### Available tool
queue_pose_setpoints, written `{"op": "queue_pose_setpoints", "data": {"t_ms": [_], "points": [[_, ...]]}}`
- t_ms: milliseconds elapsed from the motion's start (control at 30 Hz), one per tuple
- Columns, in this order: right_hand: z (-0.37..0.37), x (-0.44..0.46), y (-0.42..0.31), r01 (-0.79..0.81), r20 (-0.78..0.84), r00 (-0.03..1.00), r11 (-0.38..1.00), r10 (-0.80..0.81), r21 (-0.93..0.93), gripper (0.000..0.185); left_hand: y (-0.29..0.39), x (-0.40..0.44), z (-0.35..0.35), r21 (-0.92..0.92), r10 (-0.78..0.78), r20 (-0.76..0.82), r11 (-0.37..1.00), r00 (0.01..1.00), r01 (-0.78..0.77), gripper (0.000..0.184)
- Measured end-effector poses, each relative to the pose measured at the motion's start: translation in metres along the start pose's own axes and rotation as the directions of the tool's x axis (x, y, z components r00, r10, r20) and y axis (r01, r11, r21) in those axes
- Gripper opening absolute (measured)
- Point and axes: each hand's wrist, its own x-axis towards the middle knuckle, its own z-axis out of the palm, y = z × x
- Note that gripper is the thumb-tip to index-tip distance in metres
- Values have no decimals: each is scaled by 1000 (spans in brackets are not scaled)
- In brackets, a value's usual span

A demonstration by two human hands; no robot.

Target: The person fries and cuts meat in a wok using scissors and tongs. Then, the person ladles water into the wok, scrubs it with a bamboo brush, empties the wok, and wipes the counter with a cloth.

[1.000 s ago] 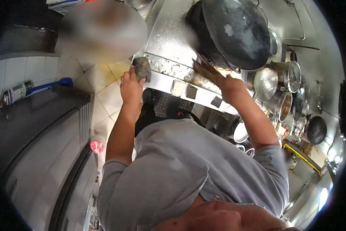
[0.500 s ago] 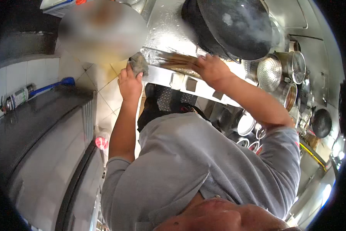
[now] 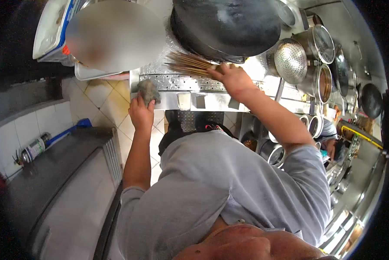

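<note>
My right hand (image 3: 235, 81) is closed around the bound end of a bamboo wok brush (image 3: 187, 63). The brush's thin brown strips fan out to the left, over the wet steel stove top (image 3: 153, 67). Just beyond them sits a large black wok (image 3: 227, 28) with faint steam over it. At the front left corner of the stove, my left hand (image 3: 141, 113) grips a crumpled grey rag (image 3: 149, 91), which rests against the steel edge. Part of the brush handle is hidden by my right fingers.
Right of the wok stand a perforated ladle (image 3: 290, 61) and several metal pots (image 3: 323, 82). A white tub with a blue rim (image 3: 51, 32) is at the upper left. A dark counter (image 3: 60, 162) on the left bears a spray can (image 3: 34, 149). Another person bends at the far right.
The view has shifted, so the wok appears farther left. The brush, blurred before, now shows sharply and lies farther from the stove's front edge. Both hands keep their holds.
</note>
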Motion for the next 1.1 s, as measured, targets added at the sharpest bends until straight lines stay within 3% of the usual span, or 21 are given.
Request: {"op": "queue_pose_setpoints", "data": {"t_ms": [100, 167, 200, 267, 333, 400, 500, 533, 567, 633, 667, 700, 733, 800, 833, 900, 933, 1000, 1033, 1067, 1100], "points": [[21, -9, 11, -90, 54, 995, 996, 89, 16, 50, -3, 4, -18, 33, -27, 100, 999, 995, 24, 66], [26, -53, 52, -130, 76, 989, 991, 128, 15, 47, 8, 7, -34, -24, 121, -151, 992, 981, -126, 52], [25, -75, 68, -199, 158, 965, 978, 207, -67, 47, 17, 11, -40, -23, 150, -158, 988, 976, -156, 52], [27, -125, 90, -367, 261, 890, 927, 374, -77, 55, 43, 17, -52, -401, 210, -178, 877, 961, -266, 35], [18, -159, 77, -543, 347, 789, 839, 507, 9, 66, 93, 34, -74, -482, 267, -138, 823, 954, -300, 22], [22, -175, 53, -807, 243, 580, 508, 777, 302, 65, 126, 44, -81, -582, 331, 105, 785, 938, -212, 21], [79, -139, 37, -775, 203, 511, 345, 835, 530, 73, 102, 53, -66, -407, 186, -284, 865, 941, -294, 25], [98, -122, 38, -765, 167, 477, 315, 863, 562, 73, 66, 52, -43, -386, 180, -289, 877, 940, -287, 25], [119, -107, 39, -752, 170, 463, 284, 870, 595, 75, 21, 53, -19, -439, -75, -237, 897, 969, -38, 28], [181, -84, 45, -687, 32, 482, 355, 876, 634, 76, -19, 55, -21, -474, -303, -153, 858, 941, 200, 32], [197, -79, 53, -705, -46, 456, 392, 889, 592, 77, -22, 59, -29, -468, -341, 175, 796, 923, 383, 35], [185, -80, 54, -709, 28, 455, 344, 890, 616, 78, -18, 62, -31, -390, -337, 489, 740, 804, 548, 39], [172, -86, 55, -695, 23, 460, 344, 887, 632, 76, -15, 60, -23, -395, -303, 495, 756, 814, 521, 39], [166, -98, 49, -567, -272, 406, 473, 873, 674, 62, -10, 48, -2, -302, 4, 373, 946, 928, 117, 39], [159, -106, 44, -572, -270, 389, 460, 881, 679, 62, 9, 50, -6, -304, 23, 373, 947, 928, 99, 39], [149, -128, 25, -282, -442, 482, 612, 756, 739, 47, 74, 46, -31, -746, 29, 372, 604, 928, 280, 38], [172, -136, 10, -197, -554, 515, 719, 655, 667, 38, 100, 50, -33, -796, 7, 422, 481, 907, 367, 38], [188, -152, -24, -120, -421, 705, 682, 570, 722, 20, 145, 67, -23, -804, 39, 587, 140, 808, 578, 42], [199, -154, -40, -191, -287, 769, 634, 570, 749, 15, 165, 79, -18, -725, 119, 677, -61, 727, 686, 45], [202, -155, -46, -324, -25, 839, 536, 543, 780, 21, 194, 93, -24, -739, 130, 662, -51, 738, 672, 45], [214, -152, -47, -437, 156, 820, 425, 551, 793, 28, 228, 103, -40, -657, 150, 706, -228, 693, 719, 48]]}}
